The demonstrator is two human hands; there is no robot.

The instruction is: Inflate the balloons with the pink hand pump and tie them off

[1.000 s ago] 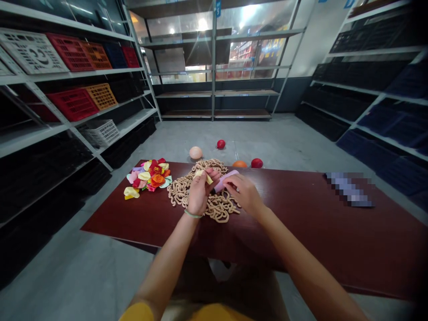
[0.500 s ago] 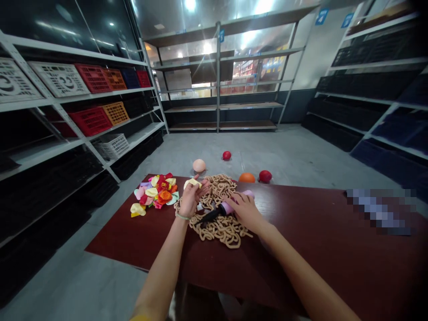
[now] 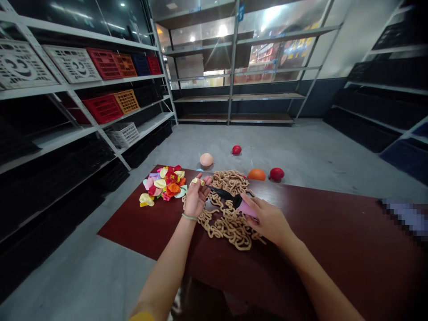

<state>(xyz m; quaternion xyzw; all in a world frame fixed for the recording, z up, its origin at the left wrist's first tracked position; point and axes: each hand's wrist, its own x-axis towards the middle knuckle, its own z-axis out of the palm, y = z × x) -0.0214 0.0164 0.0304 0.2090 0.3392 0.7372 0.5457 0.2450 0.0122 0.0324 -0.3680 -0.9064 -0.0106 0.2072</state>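
My left hand (image 3: 196, 198), palm turned up, pinches a small pale yellow balloon (image 3: 197, 181). My right hand (image 3: 270, 219) is wrapped around the pink body of a balloon pump (image 3: 246, 207). The pump's black tapered nozzle points left and its tip is close to the balloon's neck; whether it sits inside I cannot tell. Beneath both hands lies a heap of tan cord-like coils (image 3: 230, 225). Left of my left hand is a pile of limp, many-coloured balloons (image 3: 171, 183).
The dark red table (image 3: 140, 232) carries these things. Beyond its far edge are a peach balloon (image 3: 206, 159), an orange balloon (image 3: 257, 174) and two red ones on the floor. A rack with coloured crates (image 3: 104, 63) stands left. A blurred patch (image 3: 406, 218) lies at the table's right.
The pump has swung round, its nozzle rising from the coils toward the balloon in my left hand. My right hand has shifted its hold, and the view has turned slightly.
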